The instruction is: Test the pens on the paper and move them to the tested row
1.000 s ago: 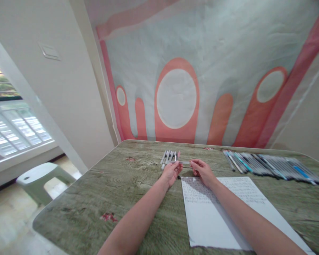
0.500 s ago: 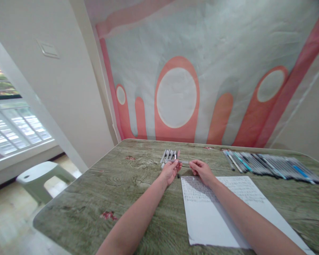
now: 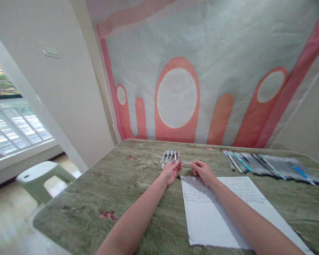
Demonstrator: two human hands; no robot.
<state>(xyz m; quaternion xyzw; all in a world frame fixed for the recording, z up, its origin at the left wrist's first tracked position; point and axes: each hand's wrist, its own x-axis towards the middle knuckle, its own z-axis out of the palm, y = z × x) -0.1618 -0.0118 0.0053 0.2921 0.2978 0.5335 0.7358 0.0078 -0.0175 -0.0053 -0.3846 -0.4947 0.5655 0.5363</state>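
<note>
Between my two hands a slim, pale pen (image 3: 186, 163) is held level above the table. My left hand (image 3: 171, 170) is closed around its left part, and my right hand (image 3: 201, 170) pinches its right end. Just behind my left hand lie several pens (image 3: 168, 156) side by side, greyish with some dark parts and one reddish piece. A small black cap-like piece (image 3: 178, 176) is on the table beside my left hand. Under my right forearm is a white sheet of paper (image 3: 210, 223) with handwriting along its upper part.
A long row of pens (image 3: 271, 166), mostly grey with a few blue and teal ones, lies at the right on the wood-patterned table (image 3: 90, 198). Left of the table stands a pale plastic stool (image 3: 42, 173). A patterned wall covering rises behind the table.
Both hands stay nearly in place with the pen between them. The view has shifted very slightly; nothing else has visibly moved.
</note>
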